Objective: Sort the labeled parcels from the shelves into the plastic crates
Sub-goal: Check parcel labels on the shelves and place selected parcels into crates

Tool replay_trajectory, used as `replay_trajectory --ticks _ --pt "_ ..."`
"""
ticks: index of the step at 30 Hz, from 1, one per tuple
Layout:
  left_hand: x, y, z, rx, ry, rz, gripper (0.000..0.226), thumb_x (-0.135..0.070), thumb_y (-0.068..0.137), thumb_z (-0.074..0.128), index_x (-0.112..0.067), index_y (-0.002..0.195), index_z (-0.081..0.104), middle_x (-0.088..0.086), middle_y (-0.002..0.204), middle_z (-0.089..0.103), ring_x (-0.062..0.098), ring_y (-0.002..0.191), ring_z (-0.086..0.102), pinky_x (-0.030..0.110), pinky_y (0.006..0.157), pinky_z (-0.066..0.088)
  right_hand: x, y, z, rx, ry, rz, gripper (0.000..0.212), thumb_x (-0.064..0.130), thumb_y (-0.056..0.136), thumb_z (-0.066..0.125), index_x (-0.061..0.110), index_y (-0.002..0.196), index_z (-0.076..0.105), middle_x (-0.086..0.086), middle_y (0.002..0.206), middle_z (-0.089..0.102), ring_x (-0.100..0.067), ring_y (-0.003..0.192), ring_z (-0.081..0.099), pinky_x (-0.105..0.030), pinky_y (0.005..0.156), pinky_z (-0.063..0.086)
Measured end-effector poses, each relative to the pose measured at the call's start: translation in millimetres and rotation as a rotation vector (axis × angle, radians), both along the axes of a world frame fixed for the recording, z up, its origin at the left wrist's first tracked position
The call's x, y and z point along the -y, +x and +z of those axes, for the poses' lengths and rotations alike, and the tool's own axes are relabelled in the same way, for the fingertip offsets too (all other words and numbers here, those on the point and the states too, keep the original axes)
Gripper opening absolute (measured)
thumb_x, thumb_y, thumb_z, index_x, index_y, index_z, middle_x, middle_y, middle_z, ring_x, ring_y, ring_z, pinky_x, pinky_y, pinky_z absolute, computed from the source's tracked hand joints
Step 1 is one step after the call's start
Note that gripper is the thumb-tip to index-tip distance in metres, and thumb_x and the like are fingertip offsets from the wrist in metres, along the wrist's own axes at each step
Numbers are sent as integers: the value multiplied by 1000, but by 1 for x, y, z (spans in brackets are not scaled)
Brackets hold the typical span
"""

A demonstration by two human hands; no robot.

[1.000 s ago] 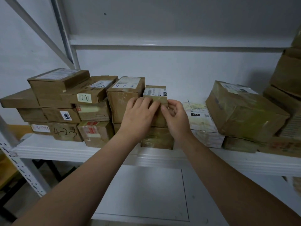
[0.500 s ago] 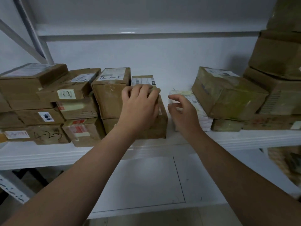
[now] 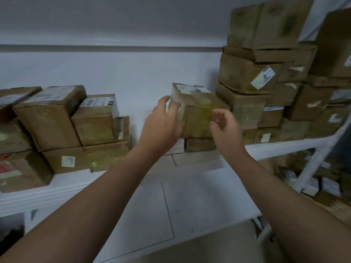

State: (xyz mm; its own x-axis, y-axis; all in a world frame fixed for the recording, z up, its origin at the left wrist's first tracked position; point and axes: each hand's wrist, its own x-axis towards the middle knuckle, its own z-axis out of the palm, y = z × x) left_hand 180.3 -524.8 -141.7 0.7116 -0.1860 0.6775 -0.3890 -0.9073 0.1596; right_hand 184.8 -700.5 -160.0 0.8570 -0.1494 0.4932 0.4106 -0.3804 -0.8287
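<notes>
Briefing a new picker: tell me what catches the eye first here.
Both arms stretch to a tape-wrapped parcel mid-shelf: the left hand open at its left face, the right hand loosely curled in front, holding nothing. A tall pile of cartons crowds the right end of the white shelf.

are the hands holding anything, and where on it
Nothing is held. The left hand is open with its fingers by the left end of the taped parcel; contact cannot be told. The right hand is loosely curled in front of it, empty.
</notes>
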Motion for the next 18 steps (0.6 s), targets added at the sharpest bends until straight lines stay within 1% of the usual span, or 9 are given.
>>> replay_trajectory --ticks 2,5,8,10,12,13,15,16,18 --pt "22 10 10 31 69 13 50 -28 90 60 -7 134 47 21 150 30 39 120 48 48 91 49 29 6 2 -23 -46 -21 28 8 92 54 17 119 56 4 110 59 -10 101 55 -23 87 46" --pt "47 25 23 14 77 38 49 -34 94 53 -12 136 44 17 151 26 37 125 43 48 95 45 65 17 10 -53 -114 -46 26 11 92 55 20 116 56 0 113 59 -13 100 55 -27 87 46" --pt "62 41 19 -115 113 140 50 -46 98 42 -19 140 40 16 155 17 38 132 34 49 100 41 82 27 20 -188 -192 17 32 15 93 56 16 126 54 -1 115 57 -13 100 54 -27 86 44" --pt "66 46 12 -244 117 217 52 -52 99 33 -25 143 35 17 158 9 41 136 29 51 103 37 85 33 23 -299 -140 109 42 20 95 57 14 135 48 -3 121 55 -15 107 54 -30 94 45" --pt "71 46 5 -298 32 231 52 -54 98 30 -27 143 34 19 158 7 43 131 36 51 100 40 86 37 23 -362 -85 160 48 25 96 55 14 141 42 -2 125 54 -17 114 53 -35 102 44" --pt "74 43 1 -289 -36 220 51 -53 98 31 -26 141 36 19 157 9 43 127 42 48 97 43 86 38 21 -374 -60 197 44 28 97 54 16 138 46 0 122 56 -16 112 55 -36 103 44" --pt "81 34 -9 -238 -206 167 46 -48 99 36 -23 137 41 18 157 12 39 124 47 42 93 45 82 42 14 -376 18 268 20 33 97 53 24 114 60 7 111 63 -10 100 59 -39 101 46" --pt "85 30 -16 -197 -298 128 42 -44 99 39 -20 134 45 17 156 13 35 127 45 39 95 43 79 43 10 -381 82 284 17 38 96 54 26 107 60 7 108 64 -8 96 59 -40 99 48" --pt "93 19 -32 -114 -497 53 32 -34 99 44 -15 123 51 15 154 17 24 134 37 33 104 38 76 47 5 -413 192 255 32 50 90 58 22 107 55 4 108 61 -13 98 58 -44 97 49"
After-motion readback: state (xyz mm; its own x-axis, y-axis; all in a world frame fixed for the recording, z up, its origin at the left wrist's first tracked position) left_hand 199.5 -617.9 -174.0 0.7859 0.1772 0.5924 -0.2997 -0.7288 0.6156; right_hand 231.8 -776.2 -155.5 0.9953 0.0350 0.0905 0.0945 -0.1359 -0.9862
